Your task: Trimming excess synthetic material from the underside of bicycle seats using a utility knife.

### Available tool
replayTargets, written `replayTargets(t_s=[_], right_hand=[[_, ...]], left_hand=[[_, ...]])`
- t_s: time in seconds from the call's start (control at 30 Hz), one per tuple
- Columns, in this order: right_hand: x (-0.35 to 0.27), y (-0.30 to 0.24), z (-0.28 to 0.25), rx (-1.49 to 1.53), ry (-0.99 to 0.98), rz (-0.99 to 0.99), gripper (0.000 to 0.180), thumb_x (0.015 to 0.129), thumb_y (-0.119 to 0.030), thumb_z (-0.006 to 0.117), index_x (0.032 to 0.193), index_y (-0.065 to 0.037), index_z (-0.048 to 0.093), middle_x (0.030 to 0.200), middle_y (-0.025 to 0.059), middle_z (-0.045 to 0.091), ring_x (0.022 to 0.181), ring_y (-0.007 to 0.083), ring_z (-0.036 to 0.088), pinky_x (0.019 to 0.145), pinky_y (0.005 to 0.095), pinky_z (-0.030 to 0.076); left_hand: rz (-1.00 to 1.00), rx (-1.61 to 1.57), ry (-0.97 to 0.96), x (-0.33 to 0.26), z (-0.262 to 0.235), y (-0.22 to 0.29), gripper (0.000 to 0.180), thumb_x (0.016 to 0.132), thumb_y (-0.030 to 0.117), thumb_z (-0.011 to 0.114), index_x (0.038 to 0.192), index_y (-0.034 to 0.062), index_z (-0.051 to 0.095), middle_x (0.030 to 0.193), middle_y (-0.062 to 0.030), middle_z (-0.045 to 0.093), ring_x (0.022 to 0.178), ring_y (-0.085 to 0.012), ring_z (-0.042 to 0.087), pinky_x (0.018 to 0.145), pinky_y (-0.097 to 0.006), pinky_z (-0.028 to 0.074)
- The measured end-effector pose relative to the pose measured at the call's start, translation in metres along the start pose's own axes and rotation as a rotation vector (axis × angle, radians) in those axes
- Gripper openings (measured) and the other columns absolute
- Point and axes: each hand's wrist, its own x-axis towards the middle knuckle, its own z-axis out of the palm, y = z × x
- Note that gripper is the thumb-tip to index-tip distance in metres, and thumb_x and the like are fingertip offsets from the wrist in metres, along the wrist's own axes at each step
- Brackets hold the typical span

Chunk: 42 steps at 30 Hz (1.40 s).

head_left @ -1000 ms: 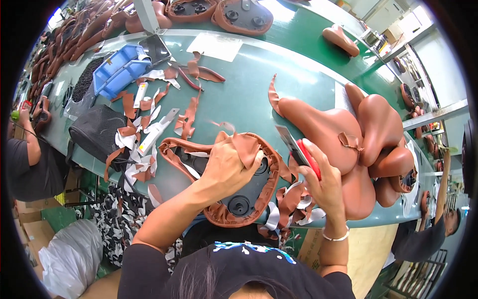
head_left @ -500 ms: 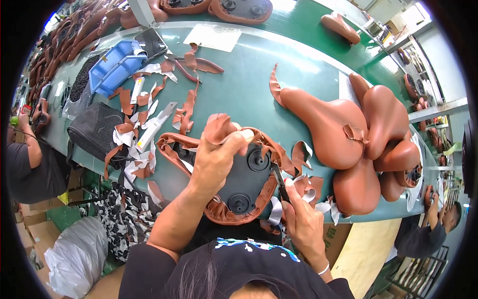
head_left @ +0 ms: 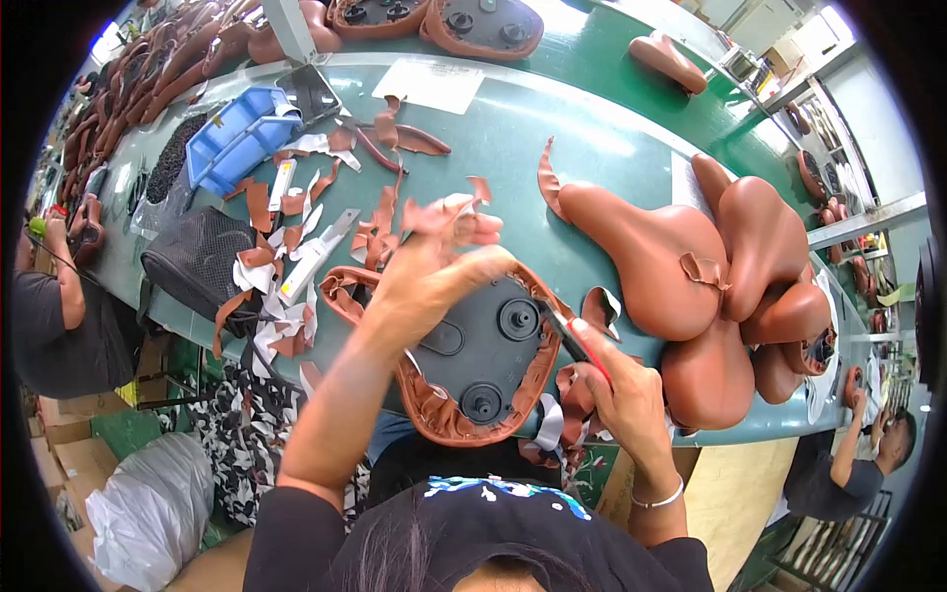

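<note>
An upturned bicycle saddle [head_left: 456, 355] lies before me, its black base facing up and the brown cover folded over its rim. My left hand [head_left: 429, 281] is raised over the saddle's far side, blurred by motion. Its curled fingers hold a brown cover scrap [head_left: 479, 189], part of which shows on both sides of them. My right hand [head_left: 623, 400] is closed around a utility knife [head_left: 577, 338] with a black and red handle. The knife's tip points at the saddle's right rim. Cut brown strips [head_left: 577, 400] lie beside the saddle, under the knife hand.
Several finished brown saddles [head_left: 651, 257] are piled at the right. On the left are a blue bin [head_left: 237, 143], a black mesh bag [head_left: 197, 255], a white-handled knife [head_left: 318, 257], red-handled pliers [head_left: 380, 148] and scattered scraps. Other people [head_left: 74, 316] work at both sides.
My left hand has moved up and away from the saddle rim with the brown scrap, which has come off the rim. My right hand has shifted slightly right with the knife.
</note>
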Motion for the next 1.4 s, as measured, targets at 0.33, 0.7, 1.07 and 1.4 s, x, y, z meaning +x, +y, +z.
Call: replayTargets(t_s=[0.33, 0.7, 1.07, 1.4], right_hand=[[-0.01, -0.004, 0.003, 0.279, 0.261, 0.117, 0.046, 0.092, -0.009, 0.055, 0.135, -0.001, 0.044, 0.11, 0.0189, 0.064, 0.073, 0.017, 0.063, 0.069, 0.0283, 0.051], [0.025, -0.019, 0.043, -0.175, -0.031, 0.025, 0.059, 0.086, -0.006, 0.059, 0.14, -0.014, 0.038, 0.091, 0.0179, 0.065, 0.064, 0.0332, 0.062, 0.056, 0.0424, 0.048], [-0.033, -0.045, 0.024, 0.738, -0.256, 0.564, 0.048, 0.091, -0.008, 0.056, 0.136, -0.006, 0.038, 0.072, 0.0074, 0.062, 0.052, 0.0101, 0.053, 0.051, 0.0257, 0.043], [0.106, -0.016, 0.03, 0.752, 0.035, 0.196, 0.04, 0.079, -0.007, 0.068, 0.114, -0.002, 0.051, 0.087, 0.0027, 0.06, 0.076, 0.0092, 0.056, 0.069, 0.0257, 0.047]], left_hand=[[-0.318, 0.048, -0.33, -0.006, -0.06, 0.045, 0.065, 0.078, 0.016, 0.067, 0.134, -0.0054, 0.042, 0.126, -0.0134, 0.053, 0.115, -0.0219, 0.051, 0.101, -0.035, 0.038], [-0.16, 0.074, 0.18, -0.06, -0.031, 0.007, 0.044, 0.087, 0.003, 0.054, 0.128, -0.005, 0.043, 0.118, -0.0141, 0.057, 0.104, -0.0197, 0.057, 0.089, -0.031, 0.047], [-0.136, 0.41, 0.368, -0.116, 0.01, 0.001, 0.053, 0.088, 0.006, 0.06, 0.127, -0.0049, 0.027, 0.121, -0.0174, 0.042, 0.114, -0.0222, 0.044, 0.098, -0.034, 0.035], [-0.807, -0.572, 0.061, -0.126, -0.002, 0.013, 0.059, 0.098, 0.053, 0.03, 0.106, 0.0001, 0.055, 0.093, -0.0134, 0.064, 0.081, -0.0226, 0.065, 0.069, -0.033, 0.054]])
